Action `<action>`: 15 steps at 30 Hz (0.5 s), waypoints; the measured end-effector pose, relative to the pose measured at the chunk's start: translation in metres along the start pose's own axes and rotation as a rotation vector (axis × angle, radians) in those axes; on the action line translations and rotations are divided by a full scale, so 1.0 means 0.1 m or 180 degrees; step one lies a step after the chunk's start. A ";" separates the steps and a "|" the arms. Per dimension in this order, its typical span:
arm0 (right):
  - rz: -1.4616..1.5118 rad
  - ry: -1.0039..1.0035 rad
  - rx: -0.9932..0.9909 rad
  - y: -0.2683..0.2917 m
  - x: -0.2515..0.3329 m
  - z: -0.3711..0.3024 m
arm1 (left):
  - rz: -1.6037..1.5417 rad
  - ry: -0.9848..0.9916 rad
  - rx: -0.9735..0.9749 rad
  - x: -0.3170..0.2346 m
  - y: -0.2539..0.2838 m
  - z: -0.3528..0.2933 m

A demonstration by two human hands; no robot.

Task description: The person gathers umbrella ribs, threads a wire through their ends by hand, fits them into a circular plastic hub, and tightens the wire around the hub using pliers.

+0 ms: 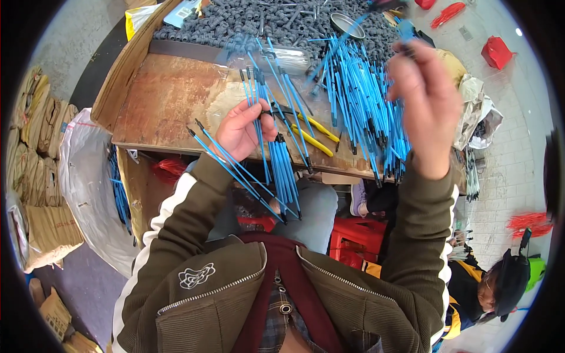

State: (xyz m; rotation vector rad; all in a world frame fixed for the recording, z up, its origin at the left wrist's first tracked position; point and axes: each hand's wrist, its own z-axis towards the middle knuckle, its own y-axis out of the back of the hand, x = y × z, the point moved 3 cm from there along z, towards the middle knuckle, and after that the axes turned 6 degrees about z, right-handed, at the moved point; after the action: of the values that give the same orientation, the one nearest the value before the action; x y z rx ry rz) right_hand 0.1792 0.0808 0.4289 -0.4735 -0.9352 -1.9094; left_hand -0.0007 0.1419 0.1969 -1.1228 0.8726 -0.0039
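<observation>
Left hand [242, 126], thumb and fingers closed on blue rods [263, 156] at the near edge of the table [170, 88]; right hand [428, 97], raised at the right and blurred, so that one cannot tell what, if anything, it grips. More rods form a pile [359, 97] on the table's right. Yellow-handled pliers [316, 125] lie between left hand and pile. Grey fittings [235, 25] cover the far side, a round dish [347, 26] among them.
</observation>
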 end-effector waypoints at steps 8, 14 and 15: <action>-0.0882 -0.0380 0.2544 -0.85 -0.52 -0.59 | -0.0259 -0.0594 0.0557 -0.12 -0.17 -0.06; -0.0920 -0.0817 0.1018 -1.00 -1.52 0.03 | -0.0435 -0.0774 -0.0089 -0.14 -0.16 -0.03; -0.1167 -0.0673 0.0985 -1.01 -1.77 0.05 | -0.0353 -0.0818 -0.0436 -0.13 -0.19 -0.01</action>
State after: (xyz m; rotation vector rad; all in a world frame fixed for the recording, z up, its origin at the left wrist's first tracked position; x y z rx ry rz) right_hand 0.1791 0.2143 0.2748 -0.3389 -1.5150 -2.0102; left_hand -0.0023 0.1377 0.2190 -1.2671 0.5875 0.1078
